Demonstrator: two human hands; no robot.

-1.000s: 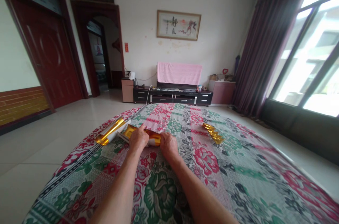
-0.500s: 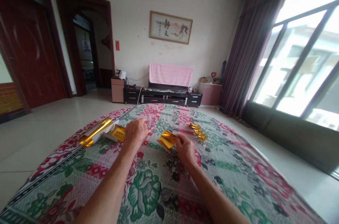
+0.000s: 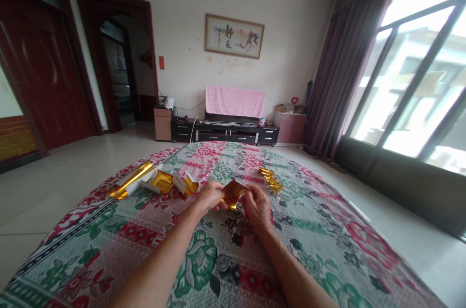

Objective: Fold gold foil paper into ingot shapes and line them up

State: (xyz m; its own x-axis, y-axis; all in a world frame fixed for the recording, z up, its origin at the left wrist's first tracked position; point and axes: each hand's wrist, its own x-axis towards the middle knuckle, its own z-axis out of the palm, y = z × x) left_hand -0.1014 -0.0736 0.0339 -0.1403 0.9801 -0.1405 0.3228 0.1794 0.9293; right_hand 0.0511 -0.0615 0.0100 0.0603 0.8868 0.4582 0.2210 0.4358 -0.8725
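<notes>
A sheet of shiny gold foil paper (image 3: 233,192) is stretched between my two hands, just above the flowered tablecloth (image 3: 196,259). My left hand (image 3: 211,196) pinches its left edge, and my right hand (image 3: 257,205) grips the right corner. The sheet is bent, with its lower part curling down. To the left lie several gold sheets with white backs: a long curled one (image 3: 133,181), a middle one (image 3: 162,182) and a smaller one (image 3: 187,184) nearest my left hand. Beyond my right hand rests a row of folded gold pieces (image 3: 271,180).
The cloth covers a round-edged table. Past it stands a low black TV cabinet (image 3: 229,134) with a pink cloth (image 3: 235,101) draped over the screen. A tall window (image 3: 407,85) with dark curtains (image 3: 335,65) is on the right, a red door (image 3: 47,70) on the left.
My left hand has moved right and down from beside the gold sheets to the foil in my right hand, and now pinches it. The smaller sheet on the left is uncovered.
</notes>
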